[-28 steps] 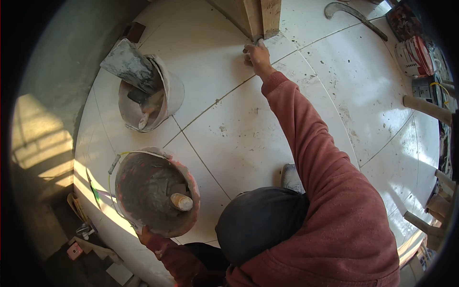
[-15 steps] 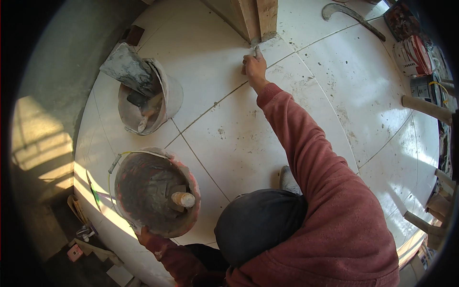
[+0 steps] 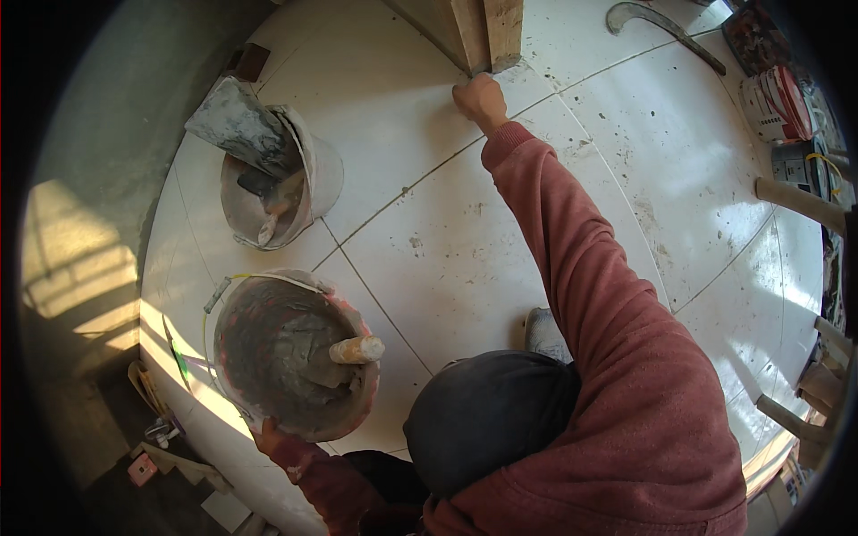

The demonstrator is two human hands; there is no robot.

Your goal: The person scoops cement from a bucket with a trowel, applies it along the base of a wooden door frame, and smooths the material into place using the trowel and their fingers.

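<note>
White floor tiles (image 3: pixel 447 268), speckled with grey spots and divided by thin dark joints, fill the head view. The right hand (image 3: pixel 480 100) is stretched far out at the end of a red sleeve (image 3: pixel 572 268) and rests on the tile at a joint line, just below the foot of a wooden post (image 3: pixel 487 31); its fingers are curled together, but whether they pinch anything cannot be told. The left hand (image 3: pixel 268 438) grips the near rim of a bucket (image 3: pixel 295 353) smeared with grey mortar, fingers closed on the edge. Inside that bucket a tool's wooden handle (image 3: pixel 356 350) sticks up out of the mortar. A second, paler bucket (image 3: pixel 281 192) stands further away on the tiles, well apart from the right hand, with a mortar-caked trowel (image 3: pixel 241 129) leaning out of it. A curved metal bar (image 3: pixel 661 27) lies on the tiles at the upper right.
</note>
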